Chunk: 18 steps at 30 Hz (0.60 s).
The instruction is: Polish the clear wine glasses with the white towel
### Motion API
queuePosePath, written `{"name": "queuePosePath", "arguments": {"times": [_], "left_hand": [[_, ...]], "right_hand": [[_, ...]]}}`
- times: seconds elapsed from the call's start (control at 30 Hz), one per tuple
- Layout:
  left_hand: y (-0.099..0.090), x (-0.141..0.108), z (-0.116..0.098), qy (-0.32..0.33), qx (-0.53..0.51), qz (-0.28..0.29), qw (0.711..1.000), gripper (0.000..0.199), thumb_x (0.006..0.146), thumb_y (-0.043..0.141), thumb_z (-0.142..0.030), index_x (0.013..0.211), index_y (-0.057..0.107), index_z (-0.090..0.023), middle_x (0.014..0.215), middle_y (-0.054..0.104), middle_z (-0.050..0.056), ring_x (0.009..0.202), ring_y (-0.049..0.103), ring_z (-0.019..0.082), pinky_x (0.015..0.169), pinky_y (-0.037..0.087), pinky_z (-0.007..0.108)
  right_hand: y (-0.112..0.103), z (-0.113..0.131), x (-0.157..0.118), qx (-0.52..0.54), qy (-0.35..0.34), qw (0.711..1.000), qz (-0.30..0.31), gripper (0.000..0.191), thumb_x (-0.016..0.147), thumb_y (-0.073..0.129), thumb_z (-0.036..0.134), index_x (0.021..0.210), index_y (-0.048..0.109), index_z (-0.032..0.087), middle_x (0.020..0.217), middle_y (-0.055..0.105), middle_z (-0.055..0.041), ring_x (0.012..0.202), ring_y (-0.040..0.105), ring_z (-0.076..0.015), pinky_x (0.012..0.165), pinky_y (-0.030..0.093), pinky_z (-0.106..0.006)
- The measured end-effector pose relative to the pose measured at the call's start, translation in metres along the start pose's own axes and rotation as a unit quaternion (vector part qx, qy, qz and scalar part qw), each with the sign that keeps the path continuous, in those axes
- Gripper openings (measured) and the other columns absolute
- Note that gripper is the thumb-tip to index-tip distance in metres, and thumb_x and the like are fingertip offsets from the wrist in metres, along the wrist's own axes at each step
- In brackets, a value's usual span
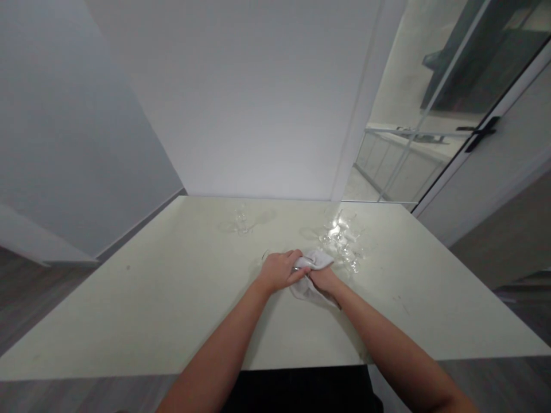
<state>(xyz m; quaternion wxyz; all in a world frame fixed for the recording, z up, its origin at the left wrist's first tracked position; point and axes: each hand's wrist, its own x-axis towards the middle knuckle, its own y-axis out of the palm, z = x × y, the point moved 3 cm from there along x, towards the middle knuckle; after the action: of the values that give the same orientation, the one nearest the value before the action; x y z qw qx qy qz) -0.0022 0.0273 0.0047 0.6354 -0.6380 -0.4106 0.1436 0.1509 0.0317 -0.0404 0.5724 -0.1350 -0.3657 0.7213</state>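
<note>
Over the middle of the table, my left hand (278, 271) is closed around a clear glass (264, 254), whose thin edge shows just left of the knuckles. My right hand (326, 279) is wrapped in a white cloth (306, 288) and pressed against the glass's other end. Cloth and fingers hide most of that glass. Behind and to the right of my right hand stands a cluster of several clear glasses (342, 238), close together and shiny. Farther back on the left, one clear glass (241, 218) stands apart and casts a faint shadow.
The pale table (172, 298) meets a white wall panel (258, 115) at its far edge. At the right is a glazed door with a black handle (482, 133). Grey wooden floor (26, 292) shows beyond the table's left side.
</note>
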Motion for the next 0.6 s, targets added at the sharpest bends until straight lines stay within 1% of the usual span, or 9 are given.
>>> {"name": "queuePosePath", "arguments": {"times": [0.07,0.17,0.27,0.37,0.47,0.6], "left_hand": [[0.001,0.001,-0.001,0.003,0.004,-0.001,1.0,0.045,0.093,0.036,-0.06,0.109,0.054,-0.021,0.098,0.071,0.008,0.084,0.069,0.023,0.066,0.046,0.03],[0.002,0.002,-0.004,0.007,0.018,-0.009,1.0,0.045,0.092,0.039,-0.059,0.108,0.054,-0.02,0.097,0.07,0.008,0.081,0.069,0.023,0.064,0.046,0.03],[0.003,0.003,-0.007,0.008,0.036,-0.024,0.999,0.046,0.091,0.041,-0.06,0.108,0.055,-0.02,0.096,0.069,0.007,0.079,0.068,0.022,0.064,0.046,0.03],[0.002,0.003,-0.008,0.01,0.051,-0.037,0.998,0.047,0.09,0.042,-0.06,0.108,0.056,-0.02,0.094,0.068,0.007,0.078,0.067,0.023,0.065,0.046,0.03],[0.002,0.003,-0.007,0.012,0.055,-0.041,0.998,0.046,0.09,0.043,-0.06,0.107,0.057,-0.02,0.093,0.068,0.007,0.077,0.067,0.022,0.065,0.046,0.03],[0.002,0.002,-0.007,0.021,0.053,-0.038,0.998,0.047,0.09,0.043,-0.061,0.109,0.056,-0.019,0.095,0.068,0.007,0.078,0.067,0.022,0.065,0.046,0.031]], "right_hand": [[-0.001,0.002,0.002,0.008,0.016,1.0,0.008,0.023,0.08,0.05,0.018,0.093,0.069,0.017,0.109,0.07,-0.0099,0.105,0.061,-0.0227,0.101,0.043,-0.037],[-0.004,0.009,0.005,0.047,0.016,0.998,0.035,0.022,0.076,0.053,0.016,0.089,0.07,0.021,0.111,0.071,-0.0063,0.109,0.061,-0.0223,0.106,0.041,-0.038],[-0.008,0.018,0.006,0.104,0.009,0.994,0.041,0.024,0.074,0.053,0.014,0.087,0.07,0.023,0.109,0.072,-0.0041,0.108,0.062,-0.021,0.106,0.041,-0.036],[-0.011,0.021,0.007,0.13,0.017,0.991,0.037,0.024,0.072,0.054,0.014,0.089,0.07,0.022,0.105,0.073,-0.0044,0.103,0.065,-0.0214,0.103,0.044,-0.037],[-0.012,0.02,0.006,0.113,0.02,0.993,0.04,0.028,0.069,0.055,0.012,0.089,0.071,0.022,0.101,0.074,-0.0048,0.1,0.066,-0.0229,0.101,0.046,-0.039],[-0.011,0.009,0.006,0.06,0.016,0.998,0.025,0.036,0.068,0.053,0.008,0.096,0.071,0.021,0.113,0.071,-0.0078,0.11,0.063,-0.0239,0.105,0.043,-0.04]]}}
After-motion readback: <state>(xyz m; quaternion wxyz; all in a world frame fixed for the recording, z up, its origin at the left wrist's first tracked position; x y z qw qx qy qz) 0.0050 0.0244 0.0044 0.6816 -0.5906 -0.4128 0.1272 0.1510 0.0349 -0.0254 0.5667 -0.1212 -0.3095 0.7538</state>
